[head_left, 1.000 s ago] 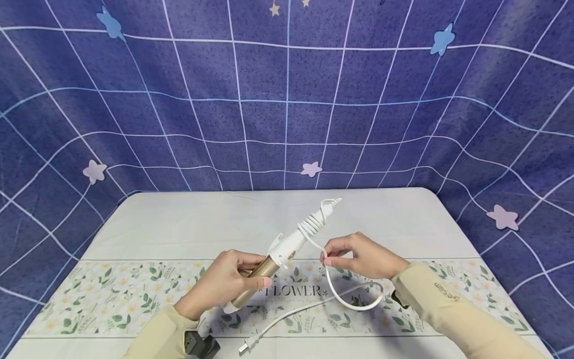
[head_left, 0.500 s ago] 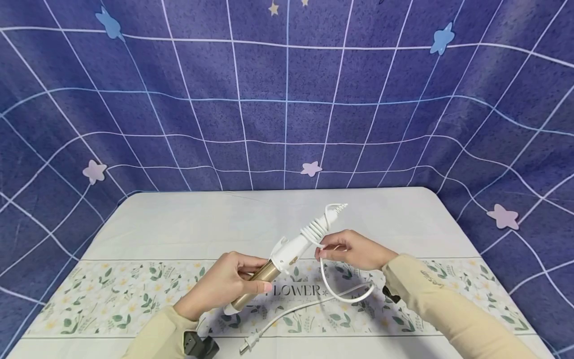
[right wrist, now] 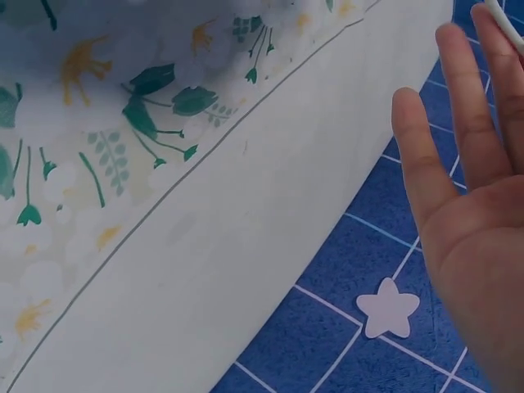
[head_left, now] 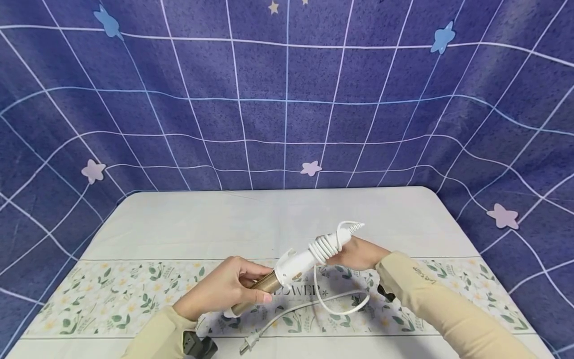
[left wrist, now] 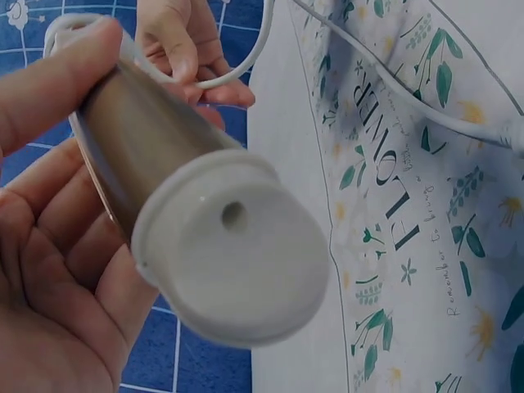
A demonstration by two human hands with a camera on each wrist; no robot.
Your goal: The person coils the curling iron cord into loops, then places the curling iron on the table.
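Head: cord [head_left: 321, 250] around curling iron [head_left: 292, 267]

Over at seven o'clock I see the person's beige left sleeve [head_left: 157, 336] with a blocky black device [head_left: 199, 345] beside its cuff, and at four a beige right sleeve [head_left: 448, 308] bearing dark lettering [head_left: 423, 275].

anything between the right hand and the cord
Nothing visible: the right hand holds the white cord. In the head view, the curling iron partly hides that hand; the left wrist view shows the contact.
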